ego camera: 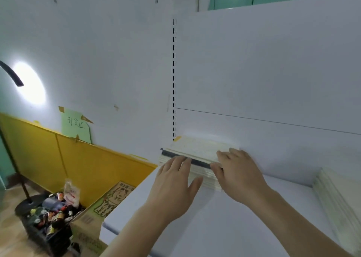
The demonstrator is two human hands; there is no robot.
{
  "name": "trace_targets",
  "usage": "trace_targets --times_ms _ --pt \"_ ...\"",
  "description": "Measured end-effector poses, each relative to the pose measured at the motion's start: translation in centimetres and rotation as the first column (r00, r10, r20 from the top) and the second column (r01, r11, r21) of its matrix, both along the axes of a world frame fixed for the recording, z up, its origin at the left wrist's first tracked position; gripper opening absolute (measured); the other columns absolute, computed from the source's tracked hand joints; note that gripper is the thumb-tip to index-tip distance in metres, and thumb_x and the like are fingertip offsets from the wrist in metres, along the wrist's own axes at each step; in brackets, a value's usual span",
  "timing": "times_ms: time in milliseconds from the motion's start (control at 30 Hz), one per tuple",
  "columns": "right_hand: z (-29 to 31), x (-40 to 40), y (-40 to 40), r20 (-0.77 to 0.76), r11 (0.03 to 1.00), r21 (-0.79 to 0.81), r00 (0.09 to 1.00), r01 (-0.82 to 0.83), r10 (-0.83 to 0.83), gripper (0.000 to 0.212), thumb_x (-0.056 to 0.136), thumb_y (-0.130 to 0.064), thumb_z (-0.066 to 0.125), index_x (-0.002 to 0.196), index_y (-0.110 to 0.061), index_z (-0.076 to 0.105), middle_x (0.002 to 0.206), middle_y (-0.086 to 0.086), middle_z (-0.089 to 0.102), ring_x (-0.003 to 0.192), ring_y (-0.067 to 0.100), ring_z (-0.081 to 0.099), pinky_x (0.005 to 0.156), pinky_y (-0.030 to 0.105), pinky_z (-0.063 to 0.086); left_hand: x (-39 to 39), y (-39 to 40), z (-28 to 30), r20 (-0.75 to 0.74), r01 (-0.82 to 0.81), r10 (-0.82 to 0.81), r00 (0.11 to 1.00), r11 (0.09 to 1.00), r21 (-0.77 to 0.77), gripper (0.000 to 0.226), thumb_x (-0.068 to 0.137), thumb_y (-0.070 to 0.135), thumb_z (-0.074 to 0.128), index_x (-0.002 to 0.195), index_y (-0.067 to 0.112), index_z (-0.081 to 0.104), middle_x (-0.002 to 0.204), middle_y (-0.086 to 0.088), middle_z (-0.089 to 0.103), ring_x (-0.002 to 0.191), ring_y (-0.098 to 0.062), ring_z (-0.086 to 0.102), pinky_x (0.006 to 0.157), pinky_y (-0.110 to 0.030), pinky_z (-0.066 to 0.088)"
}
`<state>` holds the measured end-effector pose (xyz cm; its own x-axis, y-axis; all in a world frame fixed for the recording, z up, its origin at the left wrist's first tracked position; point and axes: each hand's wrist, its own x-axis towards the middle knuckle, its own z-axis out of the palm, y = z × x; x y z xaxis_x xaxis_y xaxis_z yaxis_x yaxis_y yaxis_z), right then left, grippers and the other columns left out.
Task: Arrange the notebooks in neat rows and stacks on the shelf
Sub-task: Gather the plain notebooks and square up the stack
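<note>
Item 1. Flat white metal shelf board (pixel 224 223), filling the near field from 6 to 4 o'clock; both bare forearms cross it from the lower edge.

Item 2. Left hand (pixel 173 186), just left of centre. Fingers straight and slightly spread, thumb splayed toward 3 o'clock. Fingertips lie on the top front edge of the stack listed under item 4; palm hovers over or rests on the shelf in front of it, which of the two cannot be told.

Item 3. Right hand (pixel 237 172), just right of centre. Fingers straight, held close together, laid flat over the right-hand top of the same stack; thumb runs down its front face.

Item 4. Stack of cream-covered notebooks with a dark grey spine strip (pixel 195 153), lying flat at the left rear corner of the shelf, against the back panel, between and beneath the two sets of fingers. Its right end is hidden by the right hand.

Item 5. Second stack of pale cream notebooks (pixel 340 198), at 4 o'clock, well apart from both hands, blurred.

Item 6. Off the shelf at 8 o'clock: brown printed cardboard box (pixel 101 211); black crate of small bottles (pixel 52 217).

Item 7. Yellow panel (pixel 58 159) at 9 o'clock; white slotted upright (pixel 174 77) at 12 o'clock.
</note>
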<state>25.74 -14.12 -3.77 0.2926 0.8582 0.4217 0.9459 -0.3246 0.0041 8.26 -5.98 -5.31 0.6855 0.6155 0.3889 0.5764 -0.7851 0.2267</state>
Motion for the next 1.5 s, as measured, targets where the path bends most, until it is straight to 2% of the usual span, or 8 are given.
trace_targets --times_ms 100,233,333,500,867,1100,1300,1500 --pt "-0.2 0.1 0.5 0.069 0.994 0.102 0.997 -0.024 0.017 0.023 0.093 -0.032 0.044 0.071 -0.028 0.047 0.068 -0.007 0.061 0.066 0.020 0.057 0.068 0.034 0.042 0.4 1.9 -0.6 -0.002 0.027 -0.028 1.000 0.999 -0.018 0.067 0.102 0.058 0.027 0.157 0.020 0.023 0.163 0.005 0.021 0.151 -0.014 0.012 0.123 -0.031 0.013" --pt "1.1 -0.8 0.7 0.150 0.975 0.216 0.985 0.053 -0.087 0.017 0.074 -0.009 0.070 0.069 -0.020 0.059 0.055 -0.004 0.057 0.048 0.023 0.053 0.045 0.028 0.037 1.1 3.4 -0.7 0.140 0.048 -0.046 0.989 0.999 -0.012 0.073 0.096 0.066 0.017 0.146 0.020 0.044 0.150 0.005 0.045 0.140 -0.017 0.036 0.115 -0.031 0.030" --pt "1.4 -3.3 0.6 0.195 0.909 0.414 0.972 0.041 -0.133 0.022 0.090 -0.024 0.048 0.073 -0.019 0.061 0.058 -0.002 0.058 0.049 0.024 0.053 0.048 0.031 0.040 1.0 3.8 0.6 0.389 0.119 -0.043 0.920 0.978 -0.171 0.077 0.093 0.073 0.014 0.137 0.024 0.055 0.128 0.009 0.064 0.121 -0.013 0.054 0.103 -0.029 0.041" --pt "-0.9 -8.8 2.1 0.207 0.894 0.440 0.978 -0.090 -0.003 0.019 0.094 -0.018 0.051 0.093 -0.015 0.069 0.082 -0.003 0.068 0.074 0.018 0.061 0.070 0.030 0.048 0.7 3.8 3.0 0.623 0.475 0.062 0.780 0.590 -0.653 0.030 0.099 0.045 0.048 0.128 0.036 0.046 0.099 0.012 0.068 0.093 -0.004 0.064 0.082 -0.029 0.056" --pt "-3.1 -4.6 1.1 -0.053 0.933 0.109 0.939 0.344 -0.340 0.055 0.094 -0.024 0.053 0.145 -0.012 0.038 0.153 0.012 0.032 0.140 0.032 0.031 0.111 0.045 0.035 -4.3 9.2 1.1 0.717 0.506 0.176 0.674 0.598 -0.622 0.026 0.105 0.023 0.044 0.117 0.044 0.055 0.094 0.020 0.072 0.083 0.008 0.065 0.064 -0.015 0.048" --pt "-0.1 -3.2 1.4 -0.065 0.945 0.053 0.945 0.324 -0.321 0.020 0.096 -0.029 0.052 0.106 -0.024 0.069 0.098 0.002 0.073 0.088 0.025 0.065 0.079 0.038 0.050 -6.1 10.4 0.0 0.653 0.477 0.111 0.749 0.594 -0.648 0.034 0.106 0.024 0.043 0.135 0.040 0.049 0.106 0.022 0.070 0.095 0.005 0.064 0.076 -0.021 0.051" --pt "4.3 -5.3 -0.3 0.072 0.810 0.375 0.856 0.452 -0.511 0.026 0.096 -0.031 0.048 0.080 -0.015 0.062 0.046 -0.003 0.046 0.040 0.022 0.038 0.042 0.025 0.026 -6.2 10.6 0.4 0.676 0.513 0.121 0.727 0.558 -0.652 0.033 0.106 0.027 0.044 0.132 0.046 0.049 0.105 0.026 0.069 0.098 0.005 0.063 0.078 -0.022 0.051" --pt "1.9 -11.8 1.1 0.170 0.739 0.646 0.908 0.190 -0.382 0.027 0.092 -0.027 0.051 0.096 -0.011 0.072 0.069 0.006 0.066 0.064 0.027 0.060 0.057 0.031 0.040 -4.1 8.8 0.9 0.726 0.641 0.147 0.672 0.375 -0.670 0.031 0.106 0.032 0.044 0.131 0.048 0.052 0.118 0.017 0.069 0.113 -0.012 0.064 0.093 -0.041 0.055"
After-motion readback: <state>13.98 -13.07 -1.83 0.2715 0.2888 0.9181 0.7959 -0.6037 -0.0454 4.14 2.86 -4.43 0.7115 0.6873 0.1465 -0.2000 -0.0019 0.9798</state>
